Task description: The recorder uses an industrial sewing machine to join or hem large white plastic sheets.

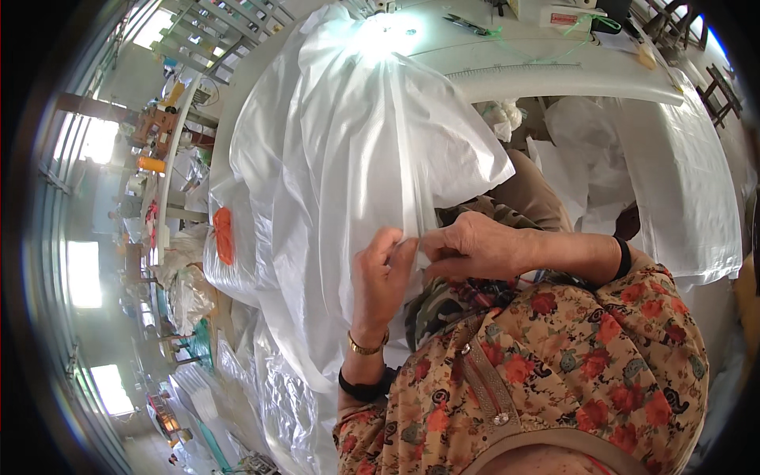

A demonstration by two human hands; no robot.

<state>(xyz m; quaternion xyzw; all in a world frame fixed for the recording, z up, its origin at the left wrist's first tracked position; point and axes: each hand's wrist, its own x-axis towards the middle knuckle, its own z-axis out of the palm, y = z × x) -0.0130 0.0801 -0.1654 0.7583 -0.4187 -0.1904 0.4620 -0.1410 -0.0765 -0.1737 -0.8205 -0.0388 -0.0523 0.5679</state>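
Observation:
A large glossy white sheet (348,150), plastic-looking, spreads over my lap in long folds. Its far end gathers under a glaring light at the back of the table. My left hand (381,279) has its thumb and fingers pinched together on the sheet's near part. Close beside it, almost touching, my right hand (479,245) is closed with curled fingers at the same edge. The exact grip of the right fingertips is partly hidden. An orange piece (223,236) lies against the sheet's left side.
The pale worktable (514,47) holds snips (465,24), green thread and a ruler strip (514,70) along its near edge. More white sheets (681,182) hang at the right. A wooden stool (720,95) stands beyond. Clear plastic bundles (186,297) and other work tables are leftward.

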